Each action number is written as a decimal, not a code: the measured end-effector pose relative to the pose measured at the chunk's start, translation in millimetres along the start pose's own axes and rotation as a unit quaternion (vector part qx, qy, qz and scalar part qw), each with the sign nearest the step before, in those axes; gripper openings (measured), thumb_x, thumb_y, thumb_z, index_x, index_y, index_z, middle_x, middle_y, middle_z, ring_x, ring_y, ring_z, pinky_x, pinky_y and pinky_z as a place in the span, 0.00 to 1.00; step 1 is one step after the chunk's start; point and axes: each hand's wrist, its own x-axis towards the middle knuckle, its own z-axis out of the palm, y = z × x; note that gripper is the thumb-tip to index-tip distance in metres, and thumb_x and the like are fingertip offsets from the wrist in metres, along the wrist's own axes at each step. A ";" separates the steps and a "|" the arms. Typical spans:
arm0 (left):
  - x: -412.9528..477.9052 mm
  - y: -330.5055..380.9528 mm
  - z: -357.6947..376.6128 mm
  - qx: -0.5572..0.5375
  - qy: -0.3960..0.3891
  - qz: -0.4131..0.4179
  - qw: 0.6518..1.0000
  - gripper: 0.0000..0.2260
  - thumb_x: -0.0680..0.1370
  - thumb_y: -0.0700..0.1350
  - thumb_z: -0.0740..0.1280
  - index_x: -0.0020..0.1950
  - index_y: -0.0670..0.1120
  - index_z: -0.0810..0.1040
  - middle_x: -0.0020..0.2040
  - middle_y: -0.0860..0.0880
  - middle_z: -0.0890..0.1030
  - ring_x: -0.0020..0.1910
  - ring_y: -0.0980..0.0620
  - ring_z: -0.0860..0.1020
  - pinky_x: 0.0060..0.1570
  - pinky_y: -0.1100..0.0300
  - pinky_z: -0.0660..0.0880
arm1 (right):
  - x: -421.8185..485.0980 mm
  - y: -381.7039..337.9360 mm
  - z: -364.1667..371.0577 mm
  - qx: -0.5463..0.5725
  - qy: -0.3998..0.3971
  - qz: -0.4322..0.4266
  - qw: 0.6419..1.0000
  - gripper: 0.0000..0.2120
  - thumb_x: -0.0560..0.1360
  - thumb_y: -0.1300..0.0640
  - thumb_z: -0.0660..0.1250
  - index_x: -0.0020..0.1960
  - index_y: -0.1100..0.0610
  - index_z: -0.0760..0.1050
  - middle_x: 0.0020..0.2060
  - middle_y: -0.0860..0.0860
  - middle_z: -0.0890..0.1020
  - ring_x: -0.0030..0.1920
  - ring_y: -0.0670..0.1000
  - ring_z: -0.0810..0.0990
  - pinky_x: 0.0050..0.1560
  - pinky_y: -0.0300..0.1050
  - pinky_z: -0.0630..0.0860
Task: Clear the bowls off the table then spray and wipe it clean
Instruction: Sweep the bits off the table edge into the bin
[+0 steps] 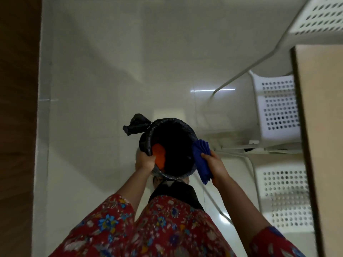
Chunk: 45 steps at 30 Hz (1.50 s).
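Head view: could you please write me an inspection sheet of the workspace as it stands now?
Surface: table, only a strip by its edge shows at right.
Job's things: orange bowl held at the rim of the black-lined bin; blue cloth against the bin's right side.
Clutter: nothing seen.
Hands: left hand grips the orange bowl; right hand grips the blue cloth.
Cables: nothing seen.
Surroundings: white tiled floor; white perforated chairs at right; brown panel at left.

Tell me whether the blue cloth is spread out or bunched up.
Bunched up. The right hand grips the blue cloth in folds beside the bin; none of it lies flat.
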 end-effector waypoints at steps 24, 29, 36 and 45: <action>-236.2 201.5 44.2 0.071 -0.109 0.152 0.980 0.14 0.75 0.38 0.67 0.32 0.43 0.66 0.31 0.45 0.68 0.28 0.47 0.66 0.30 0.56 0.58 | -126.0 -82.2 -303.6 0.085 0.354 -0.281 0.888 0.13 0.79 0.58 0.62 0.63 0.57 0.73 0.53 0.51 0.79 0.48 0.52 0.78 0.42 0.42 0.72; -245.8 221.8 66.0 0.077 -0.109 0.157 0.978 0.15 0.75 0.36 0.67 0.31 0.42 0.65 0.30 0.45 0.66 0.27 0.48 0.64 0.30 0.55 0.56 | -102.9 -81.0 -383.7 0.044 0.503 -0.217 0.835 0.19 0.78 0.55 0.62 0.68 0.54 0.70 0.63 0.52 0.77 0.61 0.55 0.76 0.61 0.51 0.72; -255.1 230.2 79.5 0.089 -0.089 0.159 0.979 0.14 0.77 0.37 0.66 0.32 0.42 0.67 0.30 0.45 0.67 0.28 0.48 0.65 0.29 0.56 0.58 | -67.8 -67.7 -447.1 -0.084 0.539 -0.098 0.832 0.21 0.79 0.59 0.58 0.72 0.54 0.66 0.68 0.57 0.69 0.64 0.63 0.69 0.60 0.59 0.71; -250.4 231.4 85.9 0.103 -0.075 0.145 0.981 0.11 0.77 0.38 0.67 0.37 0.41 0.68 0.31 0.45 0.65 0.29 0.47 0.63 0.31 0.54 0.57 | -47.7 -99.8 -431.6 -0.096 0.505 -0.253 0.820 0.20 0.79 0.60 0.57 0.71 0.53 0.68 0.66 0.53 0.74 0.64 0.58 0.71 0.60 0.52 0.70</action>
